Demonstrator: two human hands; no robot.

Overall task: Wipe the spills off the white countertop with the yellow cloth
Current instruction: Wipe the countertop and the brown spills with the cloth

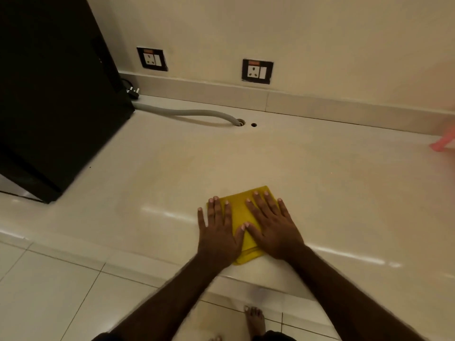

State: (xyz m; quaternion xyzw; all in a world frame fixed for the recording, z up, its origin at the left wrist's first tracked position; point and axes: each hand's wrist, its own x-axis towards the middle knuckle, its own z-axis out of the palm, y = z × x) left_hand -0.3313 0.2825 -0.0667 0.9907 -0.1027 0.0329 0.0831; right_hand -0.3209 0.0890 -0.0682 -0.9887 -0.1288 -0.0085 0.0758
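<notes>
A folded yellow cloth (242, 215) lies flat on the white countertop (320, 183) near its front edge. My left hand (218, 232) rests palm down on the cloth's left side, fingers spread. My right hand (273, 225) presses flat on the cloth's right side, fingers apart. Both thumbs meet over the middle of the cloth. No spill shows clearly on the glossy surface around the cloth.
A large black appliance (54, 94) stands at the left on the counter. A grey hose (192, 113) runs from it into a hole (240, 122) near the back wall. Two wall sockets (257, 71) sit above. A pink object (443, 142) lies at the far right.
</notes>
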